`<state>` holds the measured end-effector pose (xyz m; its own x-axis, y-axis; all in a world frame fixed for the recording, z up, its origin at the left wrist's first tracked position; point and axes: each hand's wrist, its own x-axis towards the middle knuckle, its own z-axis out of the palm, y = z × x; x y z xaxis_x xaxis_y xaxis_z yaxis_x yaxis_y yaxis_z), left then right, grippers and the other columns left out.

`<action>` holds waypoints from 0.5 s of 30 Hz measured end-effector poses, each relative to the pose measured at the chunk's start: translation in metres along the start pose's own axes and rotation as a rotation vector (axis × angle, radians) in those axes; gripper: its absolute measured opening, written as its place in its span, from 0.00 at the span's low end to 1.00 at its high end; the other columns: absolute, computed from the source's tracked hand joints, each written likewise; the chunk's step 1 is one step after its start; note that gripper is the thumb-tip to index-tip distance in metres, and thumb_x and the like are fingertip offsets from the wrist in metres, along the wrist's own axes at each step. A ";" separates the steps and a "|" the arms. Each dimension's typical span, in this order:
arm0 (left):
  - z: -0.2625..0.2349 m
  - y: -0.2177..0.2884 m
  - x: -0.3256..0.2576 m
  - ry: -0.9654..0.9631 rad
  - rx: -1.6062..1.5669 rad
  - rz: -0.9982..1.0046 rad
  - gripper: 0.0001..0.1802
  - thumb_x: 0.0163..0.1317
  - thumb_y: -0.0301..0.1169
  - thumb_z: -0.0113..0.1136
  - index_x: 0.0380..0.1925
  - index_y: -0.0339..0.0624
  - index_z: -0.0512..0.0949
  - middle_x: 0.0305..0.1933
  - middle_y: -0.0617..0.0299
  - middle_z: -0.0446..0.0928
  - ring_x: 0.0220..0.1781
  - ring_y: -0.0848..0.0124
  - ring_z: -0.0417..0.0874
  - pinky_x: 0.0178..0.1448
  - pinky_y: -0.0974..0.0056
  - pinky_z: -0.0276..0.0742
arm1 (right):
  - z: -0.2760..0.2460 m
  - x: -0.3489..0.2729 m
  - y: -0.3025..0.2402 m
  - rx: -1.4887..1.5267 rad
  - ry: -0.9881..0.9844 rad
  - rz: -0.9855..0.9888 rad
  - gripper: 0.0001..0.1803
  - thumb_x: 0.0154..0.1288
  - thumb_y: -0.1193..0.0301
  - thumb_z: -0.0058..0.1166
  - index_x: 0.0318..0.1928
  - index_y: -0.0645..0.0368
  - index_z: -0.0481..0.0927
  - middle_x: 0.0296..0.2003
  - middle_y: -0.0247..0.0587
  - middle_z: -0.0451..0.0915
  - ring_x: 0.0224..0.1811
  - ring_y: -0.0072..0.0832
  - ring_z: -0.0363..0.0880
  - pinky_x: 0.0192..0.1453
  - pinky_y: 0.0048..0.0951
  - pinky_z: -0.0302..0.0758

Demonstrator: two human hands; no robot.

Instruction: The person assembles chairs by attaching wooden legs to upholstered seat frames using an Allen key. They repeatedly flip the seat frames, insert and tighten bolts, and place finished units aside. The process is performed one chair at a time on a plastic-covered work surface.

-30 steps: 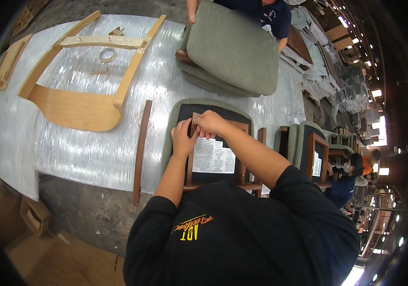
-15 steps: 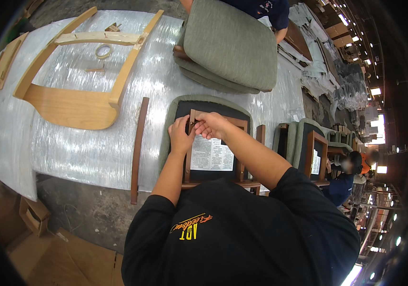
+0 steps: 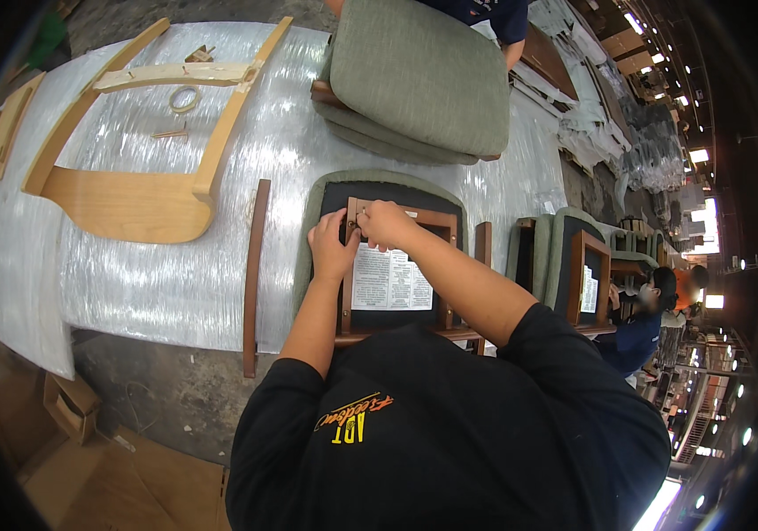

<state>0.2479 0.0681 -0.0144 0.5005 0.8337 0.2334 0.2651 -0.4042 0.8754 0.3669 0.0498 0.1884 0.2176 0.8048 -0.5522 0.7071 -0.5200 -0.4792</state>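
A green seat cushion (image 3: 308, 221) lies upside down at the table's near edge, showing a black underside with a white label (image 3: 388, 281). A brown wooden frame (image 3: 439, 221) rests on that underside. My left hand (image 3: 330, 250) grips the frame's left rail near its far left corner. My right hand (image 3: 386, 223) is curled over that same corner, fingertips meeting those of the left hand. Whatever small part sits under the fingers is hidden.
The table (image 3: 175, 283) is wrapped in shiny plastic. A dark curved wooden slat (image 3: 253, 274) lies left of the seat, with a pale wooden chair frame (image 3: 122, 199) and a tape ring (image 3: 186, 97) beyond. Stacked green cushions (image 3: 414, 80) sit by a co-worker (image 3: 485, 13). More seats (image 3: 573, 265) stand at the right.
Both hands stay at the frame's far left corner with only small finger movement. The view has shifted slightly.
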 end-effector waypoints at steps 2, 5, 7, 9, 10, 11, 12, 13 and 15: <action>0.001 -0.002 0.000 -0.004 0.004 0.001 0.30 0.61 0.34 0.74 0.64 0.42 0.79 0.59 0.54 0.81 0.64 0.55 0.81 0.72 0.48 0.65 | -0.002 -0.002 -0.002 -0.018 0.033 -0.028 0.22 0.76 0.64 0.46 0.36 0.70 0.85 0.23 0.48 0.87 0.18 0.33 0.85 0.24 0.36 0.82; 0.000 -0.009 0.002 -0.043 -0.012 0.026 0.30 0.62 0.34 0.73 0.64 0.41 0.78 0.61 0.53 0.81 0.65 0.54 0.81 0.73 0.48 0.67 | -0.002 -0.006 0.003 -0.047 0.135 -0.081 0.21 0.75 0.63 0.48 0.34 0.68 0.85 0.21 0.47 0.85 0.18 0.34 0.84 0.25 0.37 0.82; -0.010 -0.012 0.003 -0.152 -0.028 0.006 0.27 0.64 0.32 0.71 0.64 0.39 0.79 0.62 0.52 0.82 0.66 0.53 0.82 0.73 0.49 0.71 | 0.004 -0.012 0.016 -0.024 0.245 -0.166 0.21 0.75 0.62 0.50 0.33 0.66 0.84 0.21 0.47 0.85 0.19 0.34 0.85 0.27 0.38 0.82; -0.034 -0.013 -0.008 -0.240 -0.212 -0.124 0.23 0.68 0.29 0.67 0.62 0.37 0.80 0.62 0.49 0.83 0.65 0.53 0.84 0.71 0.53 0.75 | 0.017 -0.021 0.034 0.089 0.184 -0.125 0.21 0.75 0.61 0.51 0.32 0.65 0.84 0.20 0.46 0.84 0.20 0.33 0.85 0.30 0.40 0.82; -0.047 -0.010 -0.011 -0.321 -0.264 -0.239 0.21 0.69 0.28 0.65 0.62 0.36 0.81 0.62 0.48 0.84 0.65 0.53 0.85 0.70 0.54 0.78 | 0.028 -0.028 0.044 0.207 0.091 -0.065 0.21 0.76 0.60 0.52 0.31 0.64 0.84 0.20 0.46 0.84 0.21 0.33 0.85 0.32 0.40 0.82; -0.065 -0.005 -0.025 -0.290 -0.294 -0.193 0.17 0.73 0.25 0.59 0.59 0.33 0.82 0.57 0.46 0.87 0.61 0.55 0.88 0.66 0.59 0.82 | 0.039 -0.035 0.054 0.221 -0.030 -0.107 0.21 0.76 0.59 0.52 0.31 0.64 0.84 0.20 0.45 0.84 0.21 0.33 0.86 0.33 0.40 0.83; -0.079 0.002 -0.036 -0.368 -0.241 -0.256 0.17 0.73 0.25 0.58 0.59 0.33 0.82 0.56 0.45 0.88 0.60 0.55 0.89 0.65 0.59 0.82 | 0.054 -0.048 0.063 0.146 -0.101 -0.125 0.21 0.76 0.59 0.53 0.31 0.63 0.84 0.22 0.48 0.84 0.25 0.39 0.86 0.36 0.42 0.82; -0.098 0.006 -0.045 -0.422 -0.188 -0.273 0.17 0.73 0.24 0.58 0.58 0.33 0.82 0.55 0.45 0.88 0.59 0.55 0.89 0.64 0.58 0.82 | 0.071 -0.062 0.071 -0.025 -0.074 -0.292 0.21 0.76 0.59 0.53 0.32 0.63 0.85 0.25 0.51 0.85 0.28 0.44 0.86 0.39 0.45 0.82; -0.126 0.018 -0.066 -0.500 -0.123 -0.311 0.17 0.72 0.24 0.57 0.58 0.33 0.83 0.53 0.45 0.89 0.57 0.55 0.90 0.63 0.58 0.83 | 0.102 -0.081 0.078 -0.107 -0.010 -0.356 0.20 0.75 0.59 0.54 0.32 0.62 0.85 0.30 0.57 0.86 0.34 0.55 0.86 0.45 0.50 0.82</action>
<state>0.1156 0.0529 0.0392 0.7495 0.6159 -0.2428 0.3789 -0.0982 0.9202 0.3358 -0.0851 0.1261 -0.0612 0.9268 -0.3706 0.8037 -0.1745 -0.5689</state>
